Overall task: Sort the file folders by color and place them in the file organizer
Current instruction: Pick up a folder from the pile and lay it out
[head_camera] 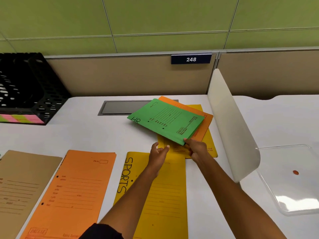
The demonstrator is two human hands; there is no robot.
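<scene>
Green folder [166, 120]: marked HR, it sits atop the unsorted pile at the far right of the desk [86, 131], its near corner raised off the orange folder [203, 125] and yellow folder [209, 144] beneath.
Right hand [196, 148]: your fingers pinch that near corner.
Left hand [158, 151]: loosely spread, holding nothing, just beside the corner.
Handling: likely light, thin card that sags from one corner; smooth, so it may slide.
Hold: take the spine edge with your free hand.
File organizer [29, 87]: black, far left, well apart.
</scene>
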